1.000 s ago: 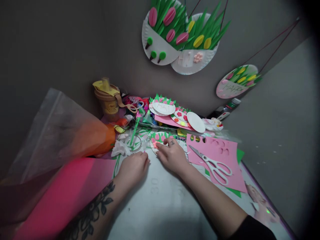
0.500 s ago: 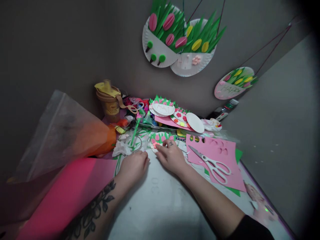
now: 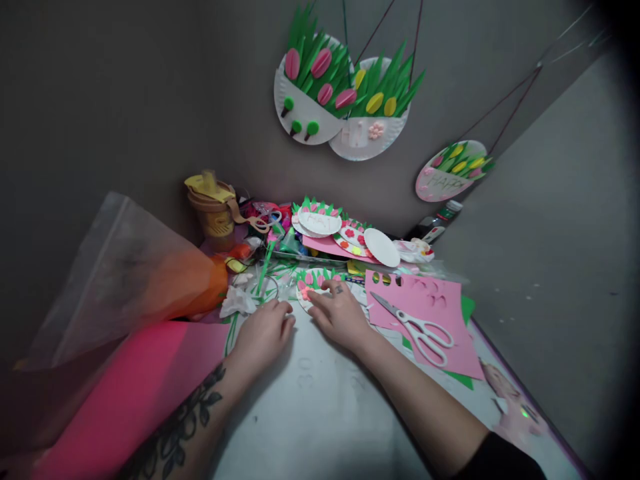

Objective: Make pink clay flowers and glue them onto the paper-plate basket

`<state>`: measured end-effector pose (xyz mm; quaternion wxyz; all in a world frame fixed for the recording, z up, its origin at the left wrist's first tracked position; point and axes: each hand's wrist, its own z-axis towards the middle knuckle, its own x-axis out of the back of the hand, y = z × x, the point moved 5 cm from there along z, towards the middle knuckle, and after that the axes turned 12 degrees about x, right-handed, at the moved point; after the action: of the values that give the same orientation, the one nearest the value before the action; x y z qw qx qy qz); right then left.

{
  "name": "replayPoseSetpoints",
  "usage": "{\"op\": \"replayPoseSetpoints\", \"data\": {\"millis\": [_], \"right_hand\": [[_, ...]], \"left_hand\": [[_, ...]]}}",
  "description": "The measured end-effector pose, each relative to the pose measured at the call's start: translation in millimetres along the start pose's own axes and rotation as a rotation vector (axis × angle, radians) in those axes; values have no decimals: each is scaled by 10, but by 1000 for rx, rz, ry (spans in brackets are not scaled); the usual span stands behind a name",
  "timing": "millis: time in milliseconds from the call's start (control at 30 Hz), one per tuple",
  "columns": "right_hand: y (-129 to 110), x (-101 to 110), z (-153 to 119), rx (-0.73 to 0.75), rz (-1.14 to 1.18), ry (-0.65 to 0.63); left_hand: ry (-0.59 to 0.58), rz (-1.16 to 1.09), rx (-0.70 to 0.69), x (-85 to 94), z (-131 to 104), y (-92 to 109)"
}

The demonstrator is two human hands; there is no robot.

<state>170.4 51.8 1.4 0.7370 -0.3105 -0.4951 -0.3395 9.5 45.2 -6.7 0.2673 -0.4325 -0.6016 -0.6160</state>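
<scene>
In the head view a small paper plate (image 3: 301, 279) with green paper grass, pink paper tulips and a coral flower lies on the white table. My right hand (image 3: 340, 313) rests over its front right part. Its fingers are spread and bent, and fingertips touch the plate near the coral flower without gripping it. Just left of the plate, my left hand (image 3: 265, 330) lies on the table, fingers loosely curled in, with nothing visible in them. To the right, white-handled scissors (image 3: 413, 327) lie partly opened on a pink sheet (image 3: 450, 300) with cut-outs along its edge.
A zip bag with orange contents (image 3: 165, 273) and pink sheets (image 3: 130, 387) lie at the left. Behind stand a brown lidded cup (image 3: 213, 213), decorated paper plates (image 3: 320, 223) and a dark bottle (image 3: 435, 223). Plate baskets (image 3: 310, 93) hang on the wall.
The view has shifted slightly. My right fingers have spread a little on the plate, and my left thumb stands slightly farther from the fingers.
</scene>
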Motion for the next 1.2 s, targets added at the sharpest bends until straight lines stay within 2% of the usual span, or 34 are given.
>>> {"op": "replayPoseSetpoints", "data": {"millis": [67, 133, 200, 267, 400, 533, 667, 800, 1200], "right_hand": [[14, 32, -7, -6, 43, 61], [30, 94, -59, -15, 107, 183], [17, 151, -155, -18, 182, 311], [-43, 167, -267, 2, 254, 387], [-239, 103, -433, 86, 363, 402], [-326, 109, -489, 79, 427, 452], [-341, 168, -493, 51, 438, 496], [-365, 185, -494, 52, 457, 495], [-291, 163, -546, -49, 584, 545]], "left_hand": [[19, -159, -22, 6, 13, -2], [-2, -313, -8, 3, 30, -12], [-66, -455, 49, -18, 46, -26], [-146, -604, 118, -49, 53, -33], [-251, -959, 248, -97, 44, -33], [-398, -1203, 289, -128, -11, 47], [-563, -1214, 260, -192, -76, 156], [-631, -1120, 179, -258, -117, 239], [-549, -880, 193, -186, -105, 251]]}}
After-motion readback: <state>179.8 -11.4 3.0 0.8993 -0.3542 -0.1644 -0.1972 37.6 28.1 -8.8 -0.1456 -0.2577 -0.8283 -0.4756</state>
